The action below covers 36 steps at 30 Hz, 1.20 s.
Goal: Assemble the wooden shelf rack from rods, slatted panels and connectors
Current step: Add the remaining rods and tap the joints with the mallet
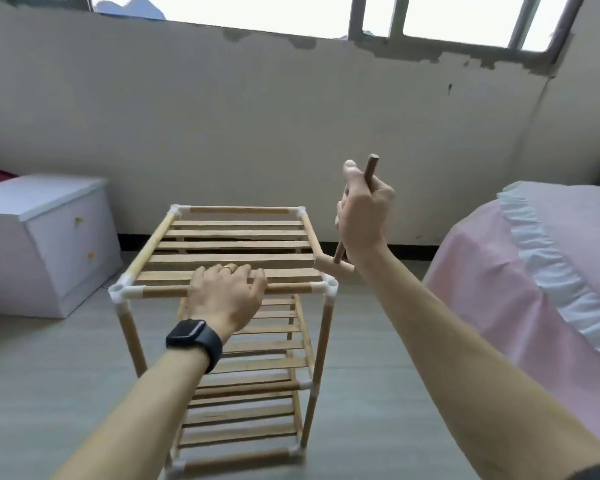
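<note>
Location: bedroom of a private home. Identifying features are as follows. A bed (520,278) stands at the right, fitted with a pink cover and a white ruffled trim (548,268). A white bedside cabinet (49,244) with two drawers and small orange knobs (90,254) stands at the left, on the grey wood-pattern floor (49,375). The rear wall (257,116) is plain plaster, roughly patched under a metal-framed window (458,19). A dark skirting board (413,251) runs along its base.
</note>
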Motion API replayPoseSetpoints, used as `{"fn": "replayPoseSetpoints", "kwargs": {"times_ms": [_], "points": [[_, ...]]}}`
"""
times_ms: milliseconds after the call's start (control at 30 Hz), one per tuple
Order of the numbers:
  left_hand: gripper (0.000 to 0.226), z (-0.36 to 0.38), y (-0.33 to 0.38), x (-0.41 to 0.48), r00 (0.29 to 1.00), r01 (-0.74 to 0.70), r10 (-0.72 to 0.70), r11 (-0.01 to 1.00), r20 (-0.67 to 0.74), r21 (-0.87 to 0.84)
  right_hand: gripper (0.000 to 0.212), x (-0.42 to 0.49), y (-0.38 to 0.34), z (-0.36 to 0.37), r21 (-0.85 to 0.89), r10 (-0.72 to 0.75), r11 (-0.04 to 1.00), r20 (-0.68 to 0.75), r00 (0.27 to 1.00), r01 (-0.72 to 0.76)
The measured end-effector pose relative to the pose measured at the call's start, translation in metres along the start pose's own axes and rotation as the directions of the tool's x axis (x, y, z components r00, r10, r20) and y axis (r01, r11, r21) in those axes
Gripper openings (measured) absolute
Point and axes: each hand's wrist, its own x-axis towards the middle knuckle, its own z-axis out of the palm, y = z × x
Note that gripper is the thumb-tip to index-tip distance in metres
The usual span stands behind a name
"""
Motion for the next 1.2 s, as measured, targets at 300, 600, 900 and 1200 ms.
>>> {"fn": "replayPoseSetpoints", "kwargs": {"times_ms": [300, 600, 900, 1200], "points": [[0.072, 0.024, -0.002, 0.011, 0.992, 0.018, -0.019, 1.0, -0.127, -0.008, 0.05, 0.018, 0.021, 0.013, 0.017, -0.066, 0.998, 0.012, 0.998, 0.066], [0.073, 0.026, 0.001, 0.01, 0.99, 0.003, -0.006, 1.0, -0.143, -0.017, 0.046, 0.007, 0.039, 0.018, -0.025, -0.136, 0.99, 0.118, 0.984, 0.14], [0.068, 0.029, 0.0, 0.009, 0.983, 0.013, -0.015, 1.0, -0.184, -0.014, 0.043, -0.01, 0.026, -0.04, -0.477, -0.174, 0.857, 0.091, 0.981, 0.196], [0.07, 0.028, -0.002, 0.01, 0.978, -0.007, 0.007, 1.0, -0.21, 0.001, 0.028, -0.09, 0.027, -0.12, -0.276, 0.386, 0.922, 0.575, 0.721, -0.273]]}}
